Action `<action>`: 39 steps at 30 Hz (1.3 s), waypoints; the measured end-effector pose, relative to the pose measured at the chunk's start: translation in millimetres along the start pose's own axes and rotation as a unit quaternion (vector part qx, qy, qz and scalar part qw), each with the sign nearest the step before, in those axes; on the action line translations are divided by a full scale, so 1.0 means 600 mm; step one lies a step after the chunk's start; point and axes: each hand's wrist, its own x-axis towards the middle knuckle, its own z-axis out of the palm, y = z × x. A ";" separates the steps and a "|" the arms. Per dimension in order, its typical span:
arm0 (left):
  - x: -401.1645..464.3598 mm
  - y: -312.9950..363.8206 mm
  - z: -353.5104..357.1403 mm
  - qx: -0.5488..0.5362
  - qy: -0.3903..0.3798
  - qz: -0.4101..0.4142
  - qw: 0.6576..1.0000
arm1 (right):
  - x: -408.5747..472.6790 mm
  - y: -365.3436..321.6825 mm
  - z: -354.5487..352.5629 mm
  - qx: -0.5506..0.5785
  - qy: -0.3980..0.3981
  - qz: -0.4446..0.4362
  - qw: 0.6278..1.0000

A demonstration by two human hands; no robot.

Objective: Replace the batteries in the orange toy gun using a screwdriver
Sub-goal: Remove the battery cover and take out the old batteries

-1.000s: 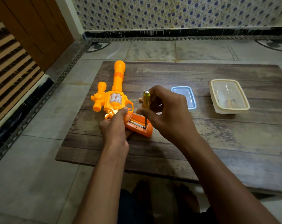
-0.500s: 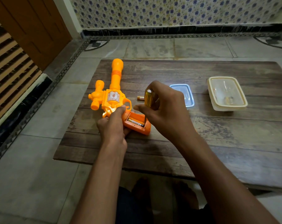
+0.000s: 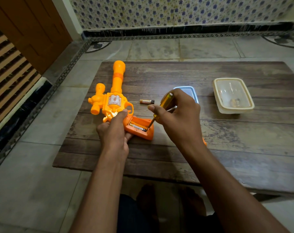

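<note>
The orange toy gun (image 3: 115, 98) lies on the wooden table (image 3: 227, 140), barrel pointing away. Its grip compartment is open, and a battery (image 3: 137, 127) lies inside. My left hand (image 3: 115, 132) grips the gun at the trigger and grip. My right hand (image 3: 178, 118) holds a yellow-handled screwdriver (image 3: 165, 102), tilted, its tip down in the compartment beside the battery. A loose battery (image 3: 147, 101) lies on the table just beyond the gun. A small orange piece (image 3: 204, 142) peeks out behind my right wrist.
A blue lid (image 3: 186, 89) lies behind my right hand. A cream plastic box (image 3: 233, 95) with small items inside stands at the right. The low table sits on a tiled floor; a wooden door is at the far left.
The screwdriver has tilted from upright to leaning right. Its tip stays in the compartment. My left hand keeps its hold on the gun.
</note>
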 end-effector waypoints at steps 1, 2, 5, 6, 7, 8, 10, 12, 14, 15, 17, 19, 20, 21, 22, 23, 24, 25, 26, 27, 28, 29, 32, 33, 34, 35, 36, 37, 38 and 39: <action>0.002 0.000 -0.001 -0.002 -0.002 -0.003 1.000 | -0.002 -0.001 0.000 0.010 0.010 0.006 1.000; 0.004 -0.001 -0.001 -0.003 -0.003 -0.006 1.000 | -0.003 -0.001 0.000 0.020 0.022 0.012 0.999; 0.008 -0.001 -0.004 -0.009 -0.003 -0.014 1.000 | -0.004 0.002 0.001 0.041 0.047 0.031 0.998; 0.008 0.000 -0.004 -0.010 -0.004 -0.014 1.000 | -0.003 0.006 0.002 0.048 0.048 0.038 0.997; 0.008 -0.001 -0.004 -0.010 -0.003 -0.013 1.000 | -0.002 0.010 0.004 0.057 0.047 0.046 0.996; 0.008 0.000 -0.004 -0.008 -0.002 -0.011 1.000 | -0.002 0.013 0.005 0.066 0.048 0.053 0.995; 0.007 0.000 -0.003 -0.010 -0.003 -0.011 1.000 | -0.002 0.016 0.006 0.081 0.056 0.059 0.993; 0.007 0.000 -0.003 -0.009 -0.004 -0.014 1.000 | -0.001 0.017 0.006 0.122 0.061 0.071 0.988; 0.006 -0.002 -0.002 0.000 -0.003 -0.011 1.000 | -0.001 0.014 0.009 0.171 0.062 0.081 0.980; 0.006 -0.002 -0.002 0.003 -0.002 -0.009 1.000 | -0.002 0.011 0.011 0.175 0.065 0.073 0.980; 0.007 -0.003 -0.003 0.003 0.000 -0.008 1.000 | -0.003 0.002 0.013 0.161 0.070 0.041 0.984; 0.008 -0.003 -0.003 0.004 -0.002 -0.006 1.000 | -0.002 -0.006 0.009 0.135 0.069 0.003 0.988; 0.008 -0.003 -0.003 0.005 -0.004 -0.005 1.000 | -0.001 -0.008 0.006 0.120 0.065 -0.016 0.991; 0.007 -0.003 -0.003 0.005 -0.005 -0.005 1.000 | 0.001 -0.008 0.002 0.105 0.056 -0.033 0.992; 0.007 -0.003 -0.003 0.006 -0.006 -0.005 1.000 | 0.002 -0.007 -0.001 0.094 0.044 -0.047 0.993; 0.007 -0.003 -0.003 0.006 -0.006 -0.004 1.000 | 0.002 -0.005 -0.002 0.085 0.031 -0.059 0.994; 0.006 -0.003 -0.003 0.006 -0.005 -0.003 1.000 | 0.001 -0.003 -0.002 0.077 0.021 -0.069 0.994; 0.005 -0.003 -0.003 0.005 -0.005 -0.001 1.000 | 0.000 -0.001 -0.001 0.068 0.014 -0.079 0.994; 0.005 -0.002 -0.002 0.004 -0.006 0.000 1.000 | -0.001 0.000 0.001 0.059 0.008 -0.086 0.995; 0.004 -0.002 -0.001 0.003 -0.007 -0.001 1.000 | -0.002 0.002 0.003 0.050 0.003 -0.092 0.994; 0.003 -0.002 -0.001 0.003 -0.008 -0.001 1.000 | -0.003 0.002 0.005 0.043 0.000 -0.097 0.994; 0.003 -0.002 -0.002 0.004 -0.006 0.000 1.000 | -0.003 0.003 0.007 0.040 0.000 -0.098 0.994; 0.006 -0.002 -0.003 0.004 -0.004 -0.003 1.000 | -0.002 0.009 0.012 0.063 0.020 -0.068 0.995; 0.007 -0.002 -0.003 0.001 -0.004 -0.006 1.000 | -0.002 0.011 0.014 0.076 0.028 -0.050 0.996; 0.008 -0.001 -0.004 -0.001 -0.002 -0.009 1.000 | -0.003 0.014 0.016 0.089 0.035 -0.032 0.995; 0.009 -0.001 -0.004 -0.001 0.000 -0.010 1.000 | -0.004 0.017 0.018 0.103 0.041 -0.016 0.994; 0.010 -0.002 -0.004 0.001 0.002 -0.009 1.000 | -0.004 0.021 0.019 0.114 0.045 -0.003 0.992; 0.010 -0.002 -0.004 0.004 0.002 -0.007 1.000 | -0.004 0.024 0.021 0.123 0.049 0.009 0.991; 0.010 -0.002 -0.004 0.007 0.002 -0.005 1.000 | -0.004 0.027 0.022 0.132 0.051 0.021 0.990; 0.009 -0.002 -0.004 0.008 0.001 -0.003 1.000 | -0.003 0.030 0.023 0.140 0.054 0.033 0.988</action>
